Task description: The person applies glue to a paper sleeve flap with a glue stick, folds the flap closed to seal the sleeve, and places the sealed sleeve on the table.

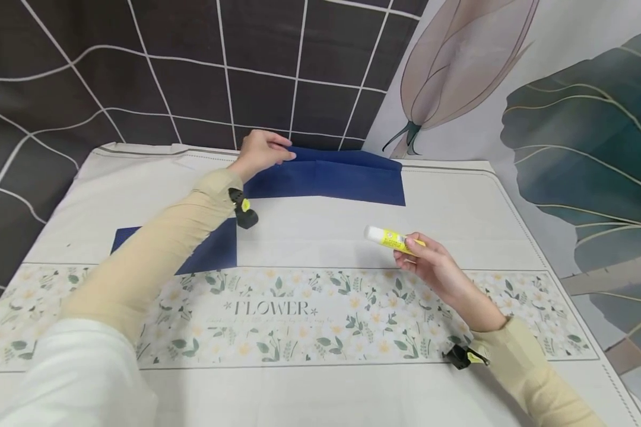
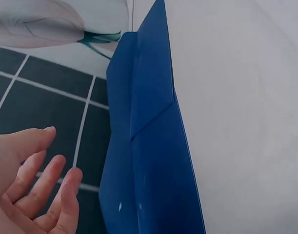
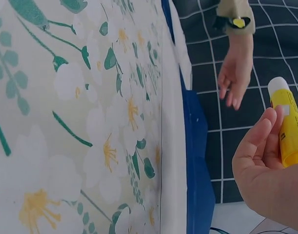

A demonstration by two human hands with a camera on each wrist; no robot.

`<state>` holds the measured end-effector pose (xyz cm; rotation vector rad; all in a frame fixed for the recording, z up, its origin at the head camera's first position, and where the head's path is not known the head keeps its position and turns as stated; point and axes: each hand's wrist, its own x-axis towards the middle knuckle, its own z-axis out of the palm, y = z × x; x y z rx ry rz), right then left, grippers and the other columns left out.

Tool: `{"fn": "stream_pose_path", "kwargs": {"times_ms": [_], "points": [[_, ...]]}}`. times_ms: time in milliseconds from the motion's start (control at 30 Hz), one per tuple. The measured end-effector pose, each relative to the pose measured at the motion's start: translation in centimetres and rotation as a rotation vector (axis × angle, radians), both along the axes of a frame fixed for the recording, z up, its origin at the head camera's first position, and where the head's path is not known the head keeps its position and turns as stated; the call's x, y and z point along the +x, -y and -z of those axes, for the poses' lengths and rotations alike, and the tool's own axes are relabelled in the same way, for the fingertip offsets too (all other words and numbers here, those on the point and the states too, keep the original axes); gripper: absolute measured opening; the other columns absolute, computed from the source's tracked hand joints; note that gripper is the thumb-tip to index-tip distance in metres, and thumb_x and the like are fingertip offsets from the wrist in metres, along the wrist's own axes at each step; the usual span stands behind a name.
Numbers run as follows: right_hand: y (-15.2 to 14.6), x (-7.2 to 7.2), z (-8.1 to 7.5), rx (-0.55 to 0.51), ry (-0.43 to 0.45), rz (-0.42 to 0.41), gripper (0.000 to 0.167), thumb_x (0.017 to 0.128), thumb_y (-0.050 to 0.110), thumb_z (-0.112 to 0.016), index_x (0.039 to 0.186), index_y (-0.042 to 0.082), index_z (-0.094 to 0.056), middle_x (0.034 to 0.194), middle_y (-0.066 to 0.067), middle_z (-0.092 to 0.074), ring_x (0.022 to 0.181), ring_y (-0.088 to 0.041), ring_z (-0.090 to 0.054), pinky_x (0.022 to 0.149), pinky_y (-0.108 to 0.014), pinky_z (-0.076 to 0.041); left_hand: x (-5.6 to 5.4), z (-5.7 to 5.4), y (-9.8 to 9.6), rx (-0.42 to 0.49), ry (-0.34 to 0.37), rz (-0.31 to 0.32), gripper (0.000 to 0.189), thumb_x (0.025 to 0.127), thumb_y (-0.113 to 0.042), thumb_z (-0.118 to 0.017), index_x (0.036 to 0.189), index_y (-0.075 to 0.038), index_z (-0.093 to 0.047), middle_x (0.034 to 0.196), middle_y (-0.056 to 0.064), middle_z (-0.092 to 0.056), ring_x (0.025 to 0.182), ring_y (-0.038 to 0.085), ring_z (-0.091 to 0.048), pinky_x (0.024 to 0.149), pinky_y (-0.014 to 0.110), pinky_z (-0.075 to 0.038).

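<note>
A glue stick (image 1: 391, 238) with a yellow label and a white end is pinched between the thumb and fingers of my right hand (image 1: 430, 261), above the table. In the right wrist view the yellow glue stick (image 3: 289, 124) points its white end away from the palm. My left hand (image 1: 262, 153) hovers at the left end of a long folded dark blue paper (image 1: 352, 181) along the table's far edge. In the left wrist view the fingers of my left hand (image 2: 41, 187) are loosely bent, holding nothing, beside the creased blue paper (image 2: 153, 126).
Another dark blue piece (image 1: 216, 249) lies at left, partly hidden under my left forearm. The white tablecloth (image 1: 310, 231) bears a floral band (image 1: 384, 320) reading FLOWER. Behind the table hang a black grid-patterned cloth (image 1: 192, 77) and a leaf-printed cloth (image 1: 470, 142).
</note>
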<state>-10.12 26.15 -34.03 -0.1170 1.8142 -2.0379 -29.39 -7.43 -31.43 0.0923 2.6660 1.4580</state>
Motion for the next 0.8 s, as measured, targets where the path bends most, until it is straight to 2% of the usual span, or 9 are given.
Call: {"fn": "stream_pose_path", "kwargs": {"times_ms": [200, 433, 533, 633, 800], "points": [[0.1, -0.2, 0.3, -0.005, 0.011, 0.004, 0.015, 0.103, 0.019, -0.042, 0.096, 0.015, -0.053, 0.087, 0.007, -0.067, 0.082, -0.005, -0.062, 0.077, -0.019, -0.051, -1.6, 0.9, -3.2, -0.008, -0.025, 0.004, 0.033, 0.081, -0.022, -0.077, 0.112, -0.012, -0.073, 0.099, 0.010, -0.075, 0.065, 0.005, -0.064, 0.064, 0.016, -0.046], [0.2, -0.2, 0.6, 0.014, 0.034, 0.008, 0.013, 0.103, 0.020, -0.043, 0.096, 0.015, -0.053, 0.088, 0.007, -0.067, 0.084, -0.005, -0.062, 0.080, -0.018, -0.052, -3.1, 2.3, -6.2, 0.009, -0.014, -0.015, 0.031, 0.082, -0.021, -0.076, 0.112, -0.013, -0.073, 0.100, 0.010, -0.075, 0.084, 0.021, -0.071, 0.062, 0.016, -0.044], [0.2, -0.2, 0.7, 0.011, 0.027, -0.002, 0.014, 0.103, 0.020, -0.042, 0.096, 0.015, -0.054, 0.088, 0.008, -0.066, 0.084, -0.004, -0.062, 0.080, -0.019, -0.052, -3.6, 2.8, -6.9, -0.001, 0.000, -0.016, 0.031, 0.083, -0.020, -0.075, 0.113, -0.014, -0.073, 0.099, 0.010, -0.075, 0.086, 0.023, -0.071, 0.063, 0.018, -0.043], [0.3, -0.3, 0.9, 0.000, 0.018, -0.018, 0.015, 0.103, 0.019, -0.041, 0.096, 0.015, -0.054, 0.088, 0.008, -0.066, 0.083, -0.004, -0.061, 0.079, -0.019, -0.051, -4.1, 3.3, -7.5, -0.023, 0.017, -0.019, 0.030, 0.083, -0.021, -0.075, 0.113, -0.015, -0.073, 0.098, 0.010, -0.075, 0.087, 0.023, -0.071, 0.068, 0.022, -0.046], [0.5, -0.4, 1.0, -0.009, 0.009, -0.035, 0.015, 0.103, 0.018, -0.042, 0.097, 0.015, -0.054, 0.089, 0.007, -0.066, 0.083, -0.005, -0.061, 0.079, -0.019, -0.051, -5.0, 4.0, -8.3, -0.112, 0.009, -0.043, 0.028, 0.083, -0.022, -0.075, 0.111, -0.019, -0.073, 0.106, 0.003, -0.074, 0.101, 0.021, -0.065, 0.089, 0.034, -0.048]]}}
